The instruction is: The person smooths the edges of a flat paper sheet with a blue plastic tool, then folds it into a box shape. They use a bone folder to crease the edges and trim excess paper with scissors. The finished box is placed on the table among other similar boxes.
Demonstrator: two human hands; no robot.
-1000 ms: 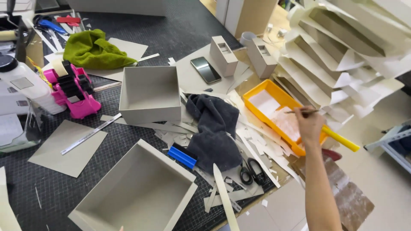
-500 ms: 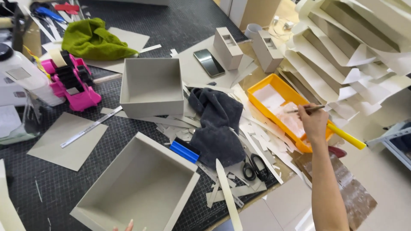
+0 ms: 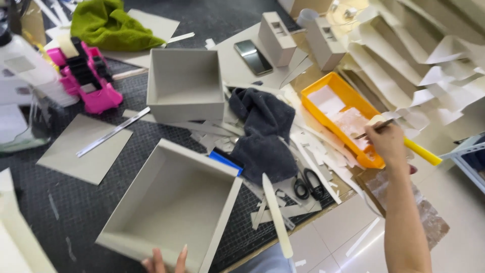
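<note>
Fingertips of the left hand [image 3: 166, 260] now show at the near rim of the large open grey cardboard box [image 3: 174, 202], where half a second ago only a sliver of them peeked in; the view has also dropped closer to that box. They rest on its front wall, a little spread, though most of the hand is cut off by the picture's edge, so how firmly it grips I cannot tell. To the right of the box, well apart, the right hand [image 3: 388, 142] pinches a thin brown-handled brush [image 3: 373, 129] between thumb and fingers, its tip over the shallow orange plastic tray [image 3: 323, 86] with pale paste in it, much as before. Between box and tray lie a crumpled dark grey cloth [image 3: 262, 134] and black-handled scissors [image 3: 308, 184]. Behind the box stands a smaller open grey cardboard box [image 3: 186, 83].
</note>
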